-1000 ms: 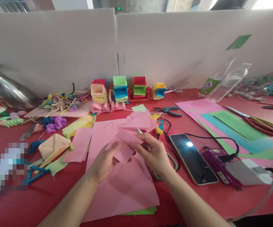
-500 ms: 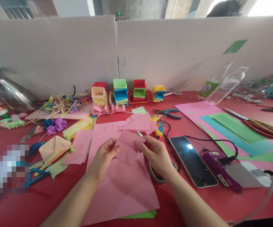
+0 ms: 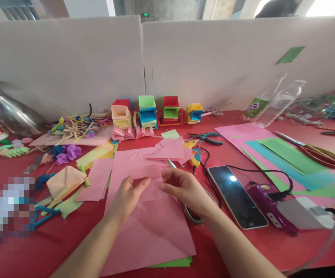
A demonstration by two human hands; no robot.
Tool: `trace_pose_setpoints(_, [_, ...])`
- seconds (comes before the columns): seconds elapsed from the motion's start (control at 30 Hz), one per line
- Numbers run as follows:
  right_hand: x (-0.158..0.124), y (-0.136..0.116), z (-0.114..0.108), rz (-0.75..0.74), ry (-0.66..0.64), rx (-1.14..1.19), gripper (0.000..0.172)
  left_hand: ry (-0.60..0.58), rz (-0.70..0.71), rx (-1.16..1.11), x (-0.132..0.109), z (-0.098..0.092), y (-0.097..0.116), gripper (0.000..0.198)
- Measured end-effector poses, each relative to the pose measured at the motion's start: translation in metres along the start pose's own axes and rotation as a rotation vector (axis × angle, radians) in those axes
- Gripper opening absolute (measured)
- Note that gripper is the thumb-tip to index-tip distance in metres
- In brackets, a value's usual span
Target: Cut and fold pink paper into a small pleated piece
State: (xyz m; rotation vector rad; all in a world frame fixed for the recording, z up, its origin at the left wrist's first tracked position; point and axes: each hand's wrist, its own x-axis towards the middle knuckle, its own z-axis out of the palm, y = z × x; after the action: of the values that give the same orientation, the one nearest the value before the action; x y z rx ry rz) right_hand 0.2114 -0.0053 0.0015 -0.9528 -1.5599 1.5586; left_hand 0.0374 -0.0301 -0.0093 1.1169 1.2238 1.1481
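My left hand (image 3: 131,195) pinches a small piece of pink paper (image 3: 146,172) between thumb and fingers. The paper is tilted so that only a narrow band of it shows. At its right end is my right hand (image 3: 184,189), thumb and fingers apart; whether a fingertip touches the paper I cannot tell. Below both hands lies a large pink sheet (image 3: 152,235), with green paper (image 3: 176,263) peeking out under its front edge. Scissors (image 3: 193,216) lie partly hidden beneath my right hand. Folded pink pieces (image 3: 169,148) rest just beyond the hands.
To the right are a phone (image 3: 237,197), a purple device (image 3: 271,208) with cables, coloured sheets (image 3: 286,162) and large scissors (image 3: 309,148). Pliers (image 3: 208,138), a yellow glue gun (image 3: 195,156) and folded paper boxes (image 3: 147,112) stand behind. Paper flowers (image 3: 68,153) and a metal jug (image 3: 13,112) are left.
The small pink paper has been tipped from facing me to nearly edge-on. My right thumb has come off its face, and the right fingers have spread at its right end.
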Motion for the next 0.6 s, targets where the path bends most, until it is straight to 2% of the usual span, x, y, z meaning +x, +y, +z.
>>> trace_pose_setpoints(0.07, [0.001,0.003,0.0,0.014,-0.003,0.0,0.024,0.027,-0.059,-0.029,-0.001,-0.001,-0.003,0.039])
trace_pose_setpoints(0.17, [0.002,0.005,0.002,-0.02,0.087,0.008,0.025,0.059,-0.123,-0.095,-0.002,-0.002,-0.005,0.039])
trace_pose_setpoints(0.3, [0.0,0.005,0.005,-0.153,0.206,-0.124,0.015,-0.066,-0.171,-0.318,-0.001,-0.002,-0.003,0.034])
trace_pose_setpoints(0.43, [-0.002,0.002,0.004,-0.262,0.192,-0.326,0.008,-0.162,-0.177,-0.487,0.0,-0.001,0.001,0.032])
trace_pose_setpoints(0.6, [-0.003,-0.004,-0.001,-0.335,0.076,-0.412,0.02,-0.213,-0.188,-0.508,-0.002,-0.002,-0.001,0.034])
